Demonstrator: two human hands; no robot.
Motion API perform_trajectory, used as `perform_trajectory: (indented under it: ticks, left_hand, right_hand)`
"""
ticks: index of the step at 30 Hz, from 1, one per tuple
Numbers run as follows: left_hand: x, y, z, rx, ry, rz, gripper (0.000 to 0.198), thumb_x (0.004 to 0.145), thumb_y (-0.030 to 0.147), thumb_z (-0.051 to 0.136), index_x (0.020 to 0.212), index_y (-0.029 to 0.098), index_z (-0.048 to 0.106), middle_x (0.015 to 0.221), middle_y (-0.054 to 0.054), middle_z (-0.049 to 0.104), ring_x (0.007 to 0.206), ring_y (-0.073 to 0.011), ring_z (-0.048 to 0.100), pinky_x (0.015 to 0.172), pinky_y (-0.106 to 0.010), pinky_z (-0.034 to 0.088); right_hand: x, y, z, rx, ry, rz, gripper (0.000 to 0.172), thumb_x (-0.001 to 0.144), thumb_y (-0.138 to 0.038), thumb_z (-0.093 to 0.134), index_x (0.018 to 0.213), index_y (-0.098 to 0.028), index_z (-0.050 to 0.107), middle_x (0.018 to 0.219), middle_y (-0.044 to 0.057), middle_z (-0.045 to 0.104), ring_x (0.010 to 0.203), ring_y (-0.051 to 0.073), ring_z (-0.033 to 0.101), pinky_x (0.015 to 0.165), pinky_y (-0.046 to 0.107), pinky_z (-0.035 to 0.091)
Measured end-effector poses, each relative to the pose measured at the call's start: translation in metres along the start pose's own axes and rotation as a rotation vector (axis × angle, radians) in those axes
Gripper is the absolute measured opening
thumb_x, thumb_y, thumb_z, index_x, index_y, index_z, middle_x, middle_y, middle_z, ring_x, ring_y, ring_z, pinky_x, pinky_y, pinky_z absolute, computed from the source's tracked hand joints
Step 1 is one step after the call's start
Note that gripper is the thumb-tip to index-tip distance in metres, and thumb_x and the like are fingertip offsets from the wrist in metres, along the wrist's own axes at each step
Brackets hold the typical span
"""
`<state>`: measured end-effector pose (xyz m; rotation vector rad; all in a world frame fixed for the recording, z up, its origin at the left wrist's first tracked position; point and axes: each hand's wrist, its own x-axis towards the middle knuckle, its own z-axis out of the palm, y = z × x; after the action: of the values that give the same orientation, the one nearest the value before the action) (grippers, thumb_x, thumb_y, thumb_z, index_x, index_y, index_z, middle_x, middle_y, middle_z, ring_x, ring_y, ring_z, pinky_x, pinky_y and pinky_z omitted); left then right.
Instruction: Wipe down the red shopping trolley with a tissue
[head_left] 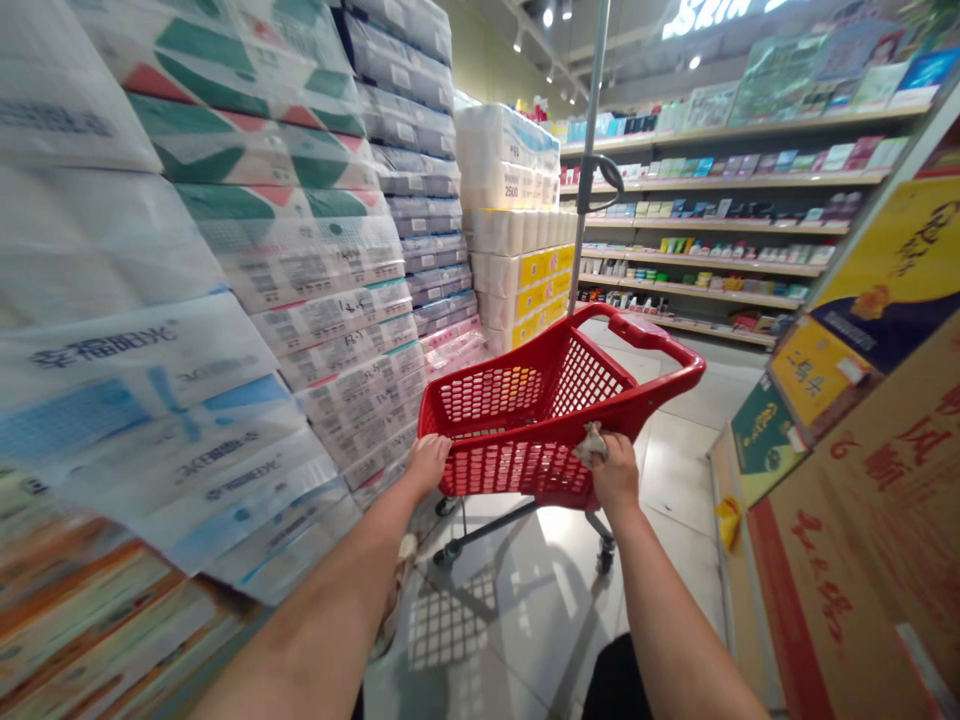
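A small red plastic shopping cart (525, 400) stands on the tiled floor in front of me, its basket empty and its handle on the far side. My left hand (427, 462) rests on the near left corner of the basket rim, fingers curled over the edge. My right hand (615, 470) grips the near right rim and also holds a crumpled grey cloth (591, 443) against it.
Tall stacks of wrapped tissue packs (300, 270) wall the left side. Cardboard boxes (885, 480) crowd the right. A metal pole (589, 160) rises behind the cart. Shelves of goods (720, 230) line the far wall. The tiled aisle (675, 470) runs ahead.
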<state>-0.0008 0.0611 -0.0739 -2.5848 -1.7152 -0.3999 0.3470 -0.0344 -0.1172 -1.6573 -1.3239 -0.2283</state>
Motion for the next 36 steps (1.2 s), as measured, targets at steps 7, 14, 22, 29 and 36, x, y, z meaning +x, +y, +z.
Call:
perform_trajectory:
  ticks: [7, 14, 22, 29, 36]
  left_hand:
    - [0.001, -0.001, 0.002, -0.012, 0.034, -0.008, 0.030, 0.094, 0.018, 0.031, 0.088, 0.020, 0.060, 0.102, -0.008, 0.066, 0.106, -0.0226, 0.055, 0.097, -0.040, 0.041]
    - [0.001, -0.001, 0.002, -0.008, 0.039, -0.008, 0.032, 0.096, 0.020, 0.029, 0.086, 0.019, 0.060, 0.098, -0.008, 0.066, 0.101, -0.0219, 0.057, 0.095, -0.039, 0.042]
    - [0.001, -0.004, 0.008, 0.000, 0.040, -0.025, 0.034, 0.096, 0.021, 0.027, 0.092, 0.019, 0.060, 0.102, -0.009, 0.065, 0.106, -0.0228, 0.055, 0.099, -0.041, 0.039]
    - [-0.001, -0.005, 0.010, -0.002, 0.045, -0.032, 0.035, 0.096, 0.020, 0.027, 0.092, 0.020, 0.061, 0.101, -0.007, 0.065, 0.106, -0.0221, 0.054, 0.099, -0.040, 0.037]
    - [-0.003, -0.003, 0.005, 0.001, 0.040, -0.020, 0.032, 0.095, 0.018, 0.030, 0.093, 0.019, 0.062, 0.100, -0.007, 0.065, 0.103, -0.0217, 0.054, 0.097, -0.039, 0.037]
  right_hand:
    - [0.002, -0.012, 0.009, 0.122, 0.058, -0.072, 0.027, 0.083, -0.021, 0.048, 0.105, -0.017, 0.064, 0.109, 0.013, 0.056, 0.100, 0.025, 0.055, 0.090, 0.043, 0.048]
    - [0.001, -0.032, 0.017, 0.190, 0.075, -0.183, 0.032, 0.086, -0.017, 0.048, 0.113, -0.018, 0.064, 0.113, 0.012, 0.057, 0.106, 0.025, 0.054, 0.094, 0.044, 0.048]
    - [-0.004, -0.055, 0.028, 0.218, 0.062, -0.286, 0.032, 0.088, -0.014, 0.046, 0.114, -0.016, 0.065, 0.112, 0.012, 0.059, 0.108, 0.024, 0.053, 0.097, 0.043, 0.048]
    - [-0.018, -0.085, 0.043, 0.244, -0.032, -0.441, 0.030, 0.091, -0.014, 0.047, 0.112, -0.018, 0.067, 0.111, 0.012, 0.062, 0.107, 0.023, 0.054, 0.096, 0.041, 0.049]
    - [-0.033, -0.103, 0.059, 0.243, -0.201, -0.496, 0.032, 0.089, -0.007, 0.047, 0.106, -0.022, 0.068, 0.108, 0.008, 0.064, 0.107, 0.021, 0.055, 0.091, 0.035, 0.051]
